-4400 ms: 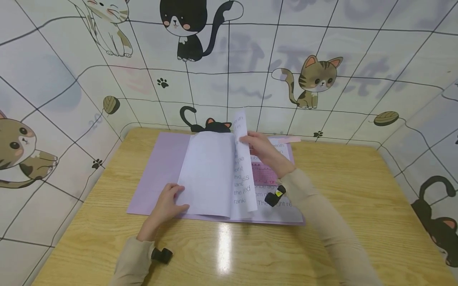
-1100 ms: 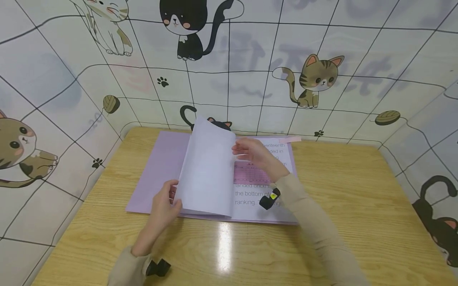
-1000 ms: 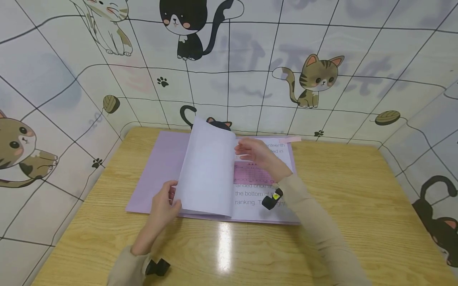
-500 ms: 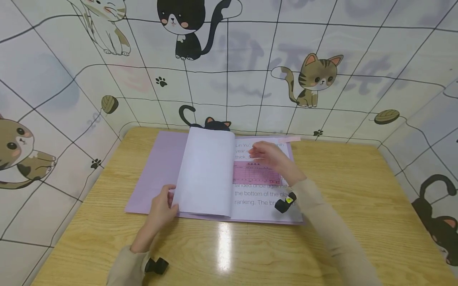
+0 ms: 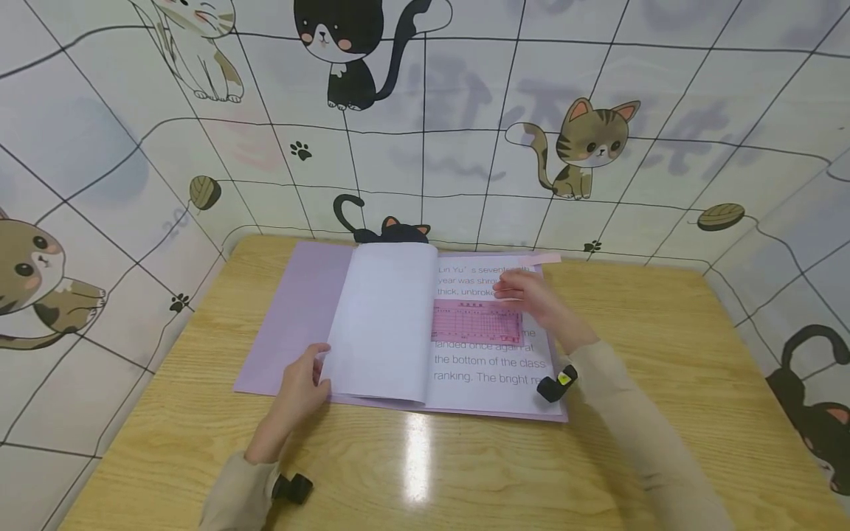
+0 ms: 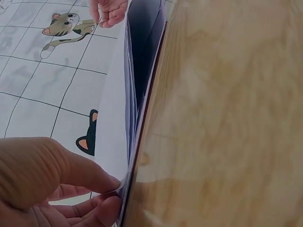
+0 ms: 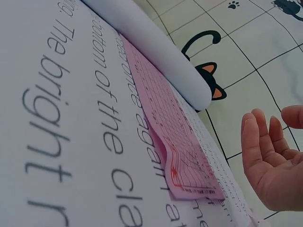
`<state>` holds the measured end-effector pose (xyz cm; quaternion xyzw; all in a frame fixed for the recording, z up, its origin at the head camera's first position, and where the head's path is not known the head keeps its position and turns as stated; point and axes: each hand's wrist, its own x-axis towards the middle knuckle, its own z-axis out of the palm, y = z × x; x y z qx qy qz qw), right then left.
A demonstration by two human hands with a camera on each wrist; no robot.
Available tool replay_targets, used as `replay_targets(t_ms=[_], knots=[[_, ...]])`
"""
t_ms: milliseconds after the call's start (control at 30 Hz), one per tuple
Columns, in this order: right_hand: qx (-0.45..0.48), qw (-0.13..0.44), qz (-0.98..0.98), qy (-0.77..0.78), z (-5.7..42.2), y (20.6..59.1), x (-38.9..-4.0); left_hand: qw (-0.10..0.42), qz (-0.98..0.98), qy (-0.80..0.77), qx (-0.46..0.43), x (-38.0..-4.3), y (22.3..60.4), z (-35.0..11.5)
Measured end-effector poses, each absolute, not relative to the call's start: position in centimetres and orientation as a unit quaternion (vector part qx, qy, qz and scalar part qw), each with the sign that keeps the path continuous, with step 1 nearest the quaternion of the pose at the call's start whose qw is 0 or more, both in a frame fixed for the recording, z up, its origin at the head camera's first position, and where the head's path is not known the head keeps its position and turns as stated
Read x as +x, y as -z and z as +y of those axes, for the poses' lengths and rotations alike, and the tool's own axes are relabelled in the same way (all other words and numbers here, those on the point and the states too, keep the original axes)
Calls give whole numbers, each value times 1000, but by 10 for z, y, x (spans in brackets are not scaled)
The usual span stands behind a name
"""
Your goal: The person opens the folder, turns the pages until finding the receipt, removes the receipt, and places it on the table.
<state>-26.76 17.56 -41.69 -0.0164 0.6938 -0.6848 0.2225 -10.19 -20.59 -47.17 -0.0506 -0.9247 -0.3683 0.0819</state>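
A book with a lilac cover [image 5: 292,310] lies spread on the table. Blank white pages [image 5: 385,324] are turned over to its left side, and large print shows on the right page [image 5: 491,391]. My left hand [image 5: 300,391] pinches the outer edge of the turned pages between thumb and fingers, near the lower corner; the left wrist view shows the thumb [image 6: 90,172] on top. My right hand [image 5: 534,299] hovers over the right page, fingers loosely bent, holding nothing. Beneath it lies a pink slip [image 5: 474,322] printed with a ruled form.
A pale pink strip [image 5: 543,259] sticks out past the book's top right corner. The wooden table [image 5: 465,472] reaches out on both sides of the book. Behind stands a wall [image 5: 458,169] covered in a grid and cartoon cats.
A lifted page has come down onto the left stack. My right hand has let go of it and moved right, uncovering the pink slip; my left hand now pinches the left page edge.
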Motion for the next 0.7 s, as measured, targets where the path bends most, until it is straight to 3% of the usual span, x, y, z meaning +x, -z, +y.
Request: replay_targets(t_ms=[367, 700], knots=[[11, 185, 755, 629, 198, 420, -261, 27, -933, 357, -26, -103, 466, -205], [26, 189, 762, 619, 212, 427, -260, 19, -937, 348, -16, -103, 468, -206]])
